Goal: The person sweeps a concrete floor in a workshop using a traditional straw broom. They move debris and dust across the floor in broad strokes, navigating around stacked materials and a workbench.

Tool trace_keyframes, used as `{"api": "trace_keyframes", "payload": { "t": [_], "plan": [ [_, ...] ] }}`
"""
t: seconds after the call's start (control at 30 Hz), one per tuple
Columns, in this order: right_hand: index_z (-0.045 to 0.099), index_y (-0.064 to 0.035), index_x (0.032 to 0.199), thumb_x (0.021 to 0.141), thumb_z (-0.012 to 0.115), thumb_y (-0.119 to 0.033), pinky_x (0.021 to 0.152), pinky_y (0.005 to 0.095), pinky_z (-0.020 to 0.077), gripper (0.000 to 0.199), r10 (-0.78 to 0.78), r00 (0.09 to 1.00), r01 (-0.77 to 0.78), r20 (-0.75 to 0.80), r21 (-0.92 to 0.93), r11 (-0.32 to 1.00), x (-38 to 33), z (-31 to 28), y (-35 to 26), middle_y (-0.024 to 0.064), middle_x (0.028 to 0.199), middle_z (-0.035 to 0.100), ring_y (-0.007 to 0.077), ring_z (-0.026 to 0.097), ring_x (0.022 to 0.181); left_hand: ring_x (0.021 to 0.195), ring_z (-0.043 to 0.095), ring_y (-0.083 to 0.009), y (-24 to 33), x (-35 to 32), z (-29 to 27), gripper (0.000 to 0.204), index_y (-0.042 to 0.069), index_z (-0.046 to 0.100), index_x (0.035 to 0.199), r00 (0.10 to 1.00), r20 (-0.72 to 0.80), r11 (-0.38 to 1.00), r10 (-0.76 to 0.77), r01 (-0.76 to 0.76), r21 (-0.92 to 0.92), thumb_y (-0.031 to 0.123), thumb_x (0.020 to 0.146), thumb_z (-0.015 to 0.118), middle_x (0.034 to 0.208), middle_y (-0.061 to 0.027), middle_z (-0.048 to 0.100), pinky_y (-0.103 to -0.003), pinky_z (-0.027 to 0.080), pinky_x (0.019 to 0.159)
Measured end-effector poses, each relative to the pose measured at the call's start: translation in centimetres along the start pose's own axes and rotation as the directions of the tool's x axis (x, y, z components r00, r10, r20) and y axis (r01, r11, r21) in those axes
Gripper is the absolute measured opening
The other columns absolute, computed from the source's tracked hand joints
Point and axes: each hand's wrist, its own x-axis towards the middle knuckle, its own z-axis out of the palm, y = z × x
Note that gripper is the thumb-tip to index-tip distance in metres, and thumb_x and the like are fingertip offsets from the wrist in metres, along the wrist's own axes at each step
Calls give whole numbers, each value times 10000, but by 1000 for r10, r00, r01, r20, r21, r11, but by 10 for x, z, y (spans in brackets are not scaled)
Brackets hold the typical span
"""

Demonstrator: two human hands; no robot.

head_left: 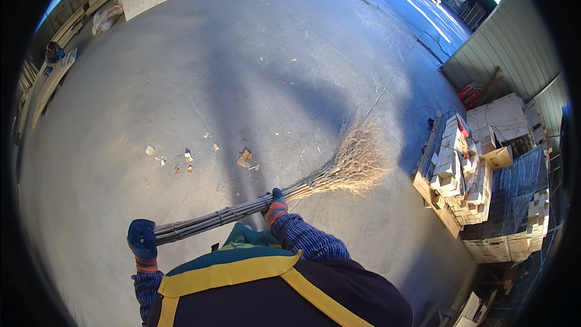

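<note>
Both gloved hands are gripping a twig broom (284, 194): the left hand (143, 239) is clenched on the handle end at lower left, the right hand (275, 204) mid-shaft. Its bristles are resting right of centre, so a sweep seems under way; the next stroke likely needs to reach the wood scraps (200, 157) left of centre.

There is one view only, taken from a fisheye camera on the person's head. It looks steeply down and forward over the chest and both forearms, which enter from the lower edge, very close to the lens. The concrete floor (254, 72) spreads out ahead and bends toward the dark round rim. Distant things sit small at the top edge, and a pallet of wood blocks (460, 175) lies off to the right.
</note>
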Motion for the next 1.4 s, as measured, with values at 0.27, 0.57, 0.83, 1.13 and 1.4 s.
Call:
{"api": "trace_keyframes", "payload": {
  "t": [0.27, 0.57, 0.83, 1.13, 1.4],
  "plan": [
    [546, -75, 831, 815, 540, -486, 729, 445, 501, 411, 99, 994, -102, -46, -73, 992, 29, -59, -172, 69, 785, 596, 260, 575, 725, 676, 592, -260, 93, 54, 154, 99, 76, 556, 806, 932, 263, 961, 251, -206, -187, 50, 731, 615, 769, -98, 614, -348, 494, 622],
    [559, -74, 921, 821, 493, -529, 817, 461, 477, 471, 254, 933, -340, -255, -394, 854, 66, -24, -215, 81, 920, 614, 267, 577, 858, 668, 575, -264, 161, 13, 179, 199, 84, 550, 797, 994, 98, 996, -58, 50, 79, 2, 645, 649, 776, -75, 588, -343, 468, 575],
    [579, -71, 927, 799, 553, -530, 793, 436, 496, 477, 467, 884, -357, 14, -625, 694, 74, 34, -257, 89, 875, 622, 261, 596, 811, 674, 605, -256, 194, -47, 181, 148, 72, 593, 808, 969, -157, 976, -191, 205, 78, 20, 685, 656, 795, -97, 613, -326, 497, 580],
    [567, -105, 828, 809, 567, -494, 693, 415, 506, 389, 454, 869, -170, 198, -742, 649, 21, 52, -181, 61, 727, 606, 235, 595, 683, 569, 585, -209, 275, -200, 146, 63, 38, 613, 762, 655, -633, 855, -412, 519, -19, 21, 719, 570, 683, -96, 604, -287, 466, 543],
    [520, -93, 674, 829, 568, -225, 660, 374, 510, 209, 767, 631, -346, -115, -927, 146, -58, -115, -36, 36, 624, 553, 212, 546, 595, 649, 558, -158, 395, -436, 137, 89, 10, 587, 756, 46, -928, 570, -369, 800, -187, 36, 803, 515, 714, -67, 604, -268, 444, 622]
  ]
}}
